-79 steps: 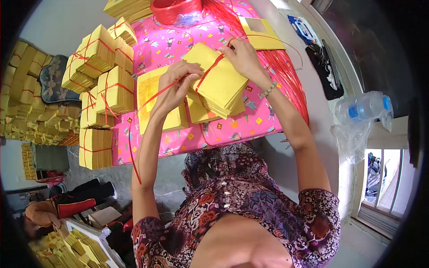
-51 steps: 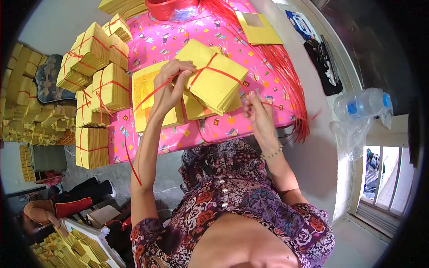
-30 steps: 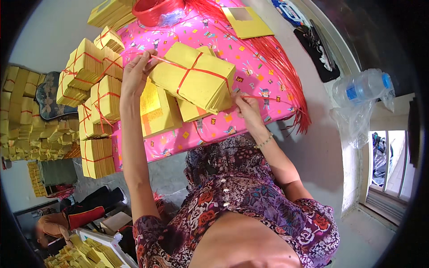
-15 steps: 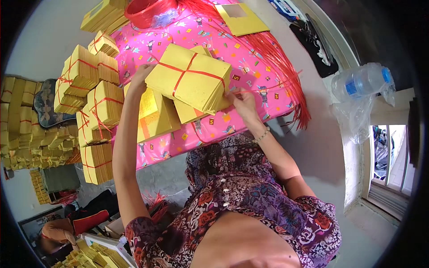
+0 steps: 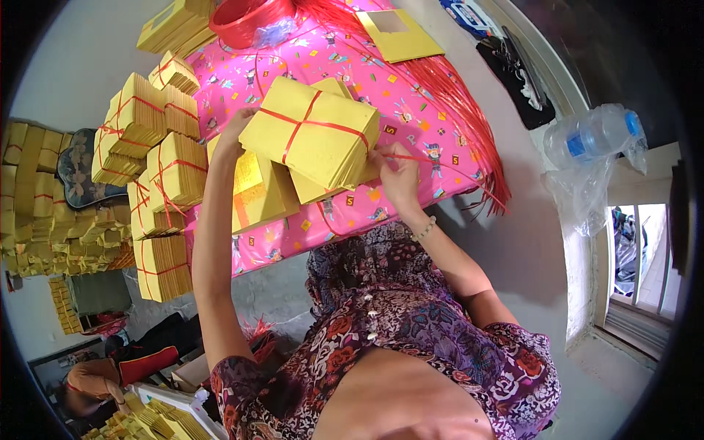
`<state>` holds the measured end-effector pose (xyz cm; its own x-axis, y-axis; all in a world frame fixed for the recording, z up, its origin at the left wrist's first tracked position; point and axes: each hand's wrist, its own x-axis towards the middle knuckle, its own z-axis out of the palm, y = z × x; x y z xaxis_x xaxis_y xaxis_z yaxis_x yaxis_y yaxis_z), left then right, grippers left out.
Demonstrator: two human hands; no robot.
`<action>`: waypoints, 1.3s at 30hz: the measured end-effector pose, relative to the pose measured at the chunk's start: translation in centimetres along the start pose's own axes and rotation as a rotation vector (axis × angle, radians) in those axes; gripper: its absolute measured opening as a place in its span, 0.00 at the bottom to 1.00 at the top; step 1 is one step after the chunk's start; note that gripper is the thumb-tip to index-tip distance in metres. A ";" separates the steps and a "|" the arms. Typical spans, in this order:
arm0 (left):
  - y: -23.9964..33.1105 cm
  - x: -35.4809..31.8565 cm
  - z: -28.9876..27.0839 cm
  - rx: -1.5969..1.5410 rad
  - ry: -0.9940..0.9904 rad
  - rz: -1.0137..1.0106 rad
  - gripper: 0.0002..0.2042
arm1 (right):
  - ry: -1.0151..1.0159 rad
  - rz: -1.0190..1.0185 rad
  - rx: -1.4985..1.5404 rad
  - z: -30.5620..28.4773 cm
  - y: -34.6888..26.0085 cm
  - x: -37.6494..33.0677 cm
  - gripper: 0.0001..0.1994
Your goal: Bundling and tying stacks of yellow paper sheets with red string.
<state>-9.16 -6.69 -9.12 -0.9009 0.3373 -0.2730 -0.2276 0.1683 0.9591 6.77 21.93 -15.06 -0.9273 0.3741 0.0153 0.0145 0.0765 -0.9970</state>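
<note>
In the head view, the glossy pink printed table [image 5: 297, 233] is lined along its left edge by thick rectangular yellow paper bundles tied in red [image 5: 176, 172], and near its far edge a round red container [image 5: 238, 31] is placed. Over the right edge and near right corner a long bunch of shiny red strips [image 5: 480, 147] is draped, its upper part overlapped by a flat yellow sheet with a pale square window [image 5: 411, 50]. Bare pink is shown in a patch between the bundles and the table's middle, in another toward the right edge, and in a narrow band along the near edge. At the table's middle, a rectangular yellow paper stack [image 5: 337, 133] is held tilted above other yellow paper packets [image 5: 275, 209]; its broad top face is crossed by flat red strapping [image 5: 304, 122], and its layers are fanned unevenly at the near right corner. At its right side, a thin red strip [image 5: 411, 158] is pinched by the right hand [image 5: 400, 180]. Its left edge is met by the left hand [image 5: 238, 125], whose fingertips are hidden, so its grip cannot be told.
</note>
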 end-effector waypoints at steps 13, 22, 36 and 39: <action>1.2 -5.1 1.5 -0.218 0.268 0.017 0.12 | -0.009 -0.321 0.374 0.4 -5.1 -0.7 0.03; 2.4 -3.4 0.8 -0.577 -0.007 0.434 0.13 | -0.131 -0.460 0.418 -0.2 -9.9 4.5 0.03; -0.9 -1.4 5.7 -0.650 0.424 0.508 0.14 | -0.485 -0.535 0.427 -0.4 -8.9 10.6 0.02; -2.3 -1.0 5.3 -0.757 0.430 0.526 0.14 | -0.534 -0.556 0.400 -0.2 -9.6 10.7 0.02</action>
<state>-5.81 -2.44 -11.42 -0.9767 -0.1878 0.1044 0.1967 -0.5862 0.7859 -3.23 25.44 -5.28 -0.8135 -0.1128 0.5706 -0.5328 -0.2489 -0.8088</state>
